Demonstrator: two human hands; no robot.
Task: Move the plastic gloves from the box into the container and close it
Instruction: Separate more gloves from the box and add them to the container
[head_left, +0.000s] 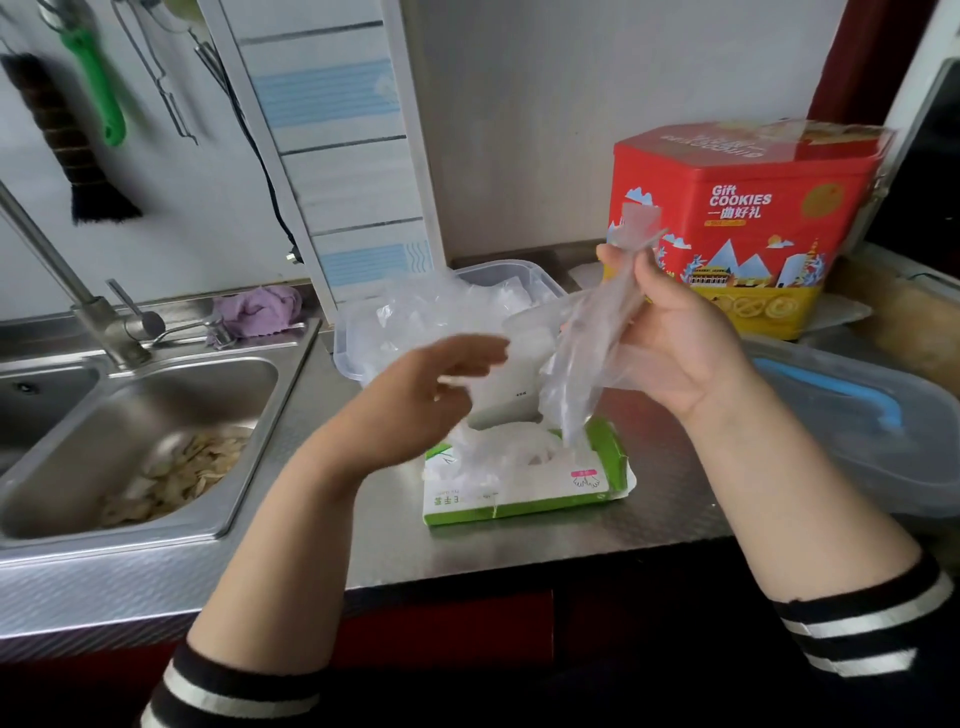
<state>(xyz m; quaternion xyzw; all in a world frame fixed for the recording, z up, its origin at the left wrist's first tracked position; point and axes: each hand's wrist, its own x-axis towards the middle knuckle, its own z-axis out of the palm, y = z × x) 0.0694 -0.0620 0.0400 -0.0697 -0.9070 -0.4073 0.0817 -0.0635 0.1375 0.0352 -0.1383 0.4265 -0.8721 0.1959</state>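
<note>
**Thin gloves pulled up from the box, one hand gripping, one hand free**

The fingers (657, 275) of the right hand (680, 338) are curled round a bunch of plastic gloves (592, 332) and pinch it near its top, while the lower end of the bunch hangs down to the opening of the box (524, 478). The left hand (431, 400) is blurred; its fingers look loosely spread and seem to hold nothing, just beside the hanging gloves.

The gloves are clear, very thin film, wrinkled and limp. I judge they weigh almost nothing, they slide on each other and cling together, so several may come out at once. It is best to take them as a bunch, pinched firmly near the middle or the cuff end; a light touch will let them slip. They will not break, but they may tear on the edge of the box opening.

The box is flat cardboard, green and white, and lies on the steel counter (649, 499) with more gloves bulging from its top. Behind it stands the container (540, 275), a clear plastic tub with rounded corners, open, already with some crumpled film inside. Its lid (852, 415), clear with a blue clip, lies to the right on the counter. A red cookie tin (743, 218) stands behind.
</note>
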